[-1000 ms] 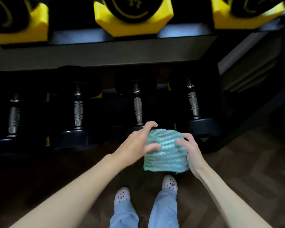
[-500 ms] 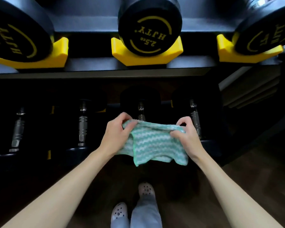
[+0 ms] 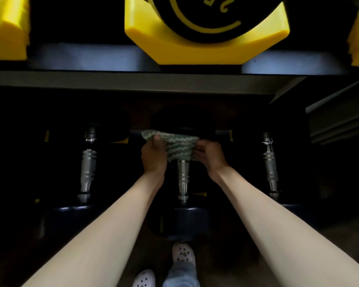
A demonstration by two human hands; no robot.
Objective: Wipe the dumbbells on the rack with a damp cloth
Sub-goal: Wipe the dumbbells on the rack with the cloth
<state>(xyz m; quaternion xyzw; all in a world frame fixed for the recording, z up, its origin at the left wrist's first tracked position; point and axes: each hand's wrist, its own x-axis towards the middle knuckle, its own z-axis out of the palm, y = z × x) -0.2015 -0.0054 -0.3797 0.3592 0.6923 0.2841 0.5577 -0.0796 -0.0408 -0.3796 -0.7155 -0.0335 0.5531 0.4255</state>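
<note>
Far left on the lower tier, a neighbouring dumbbell (image 3: 88, 168) sits untouched in shadow. My left hand (image 3: 153, 156) pinches the cloth (image 3: 174, 146) at its left edge, thumb on top. The cloth lies draped over the far end of the middle dumbbell (image 3: 183, 179), up where the handle meets the rear head, beneath the rack shelf (image 3: 133, 81). My right hand (image 3: 210, 156) curls round the other edge. I judge the two-handed grip spreads the fabric for a wrapping stroke. Another dumbbell (image 3: 269, 164) stands further right.
</note>
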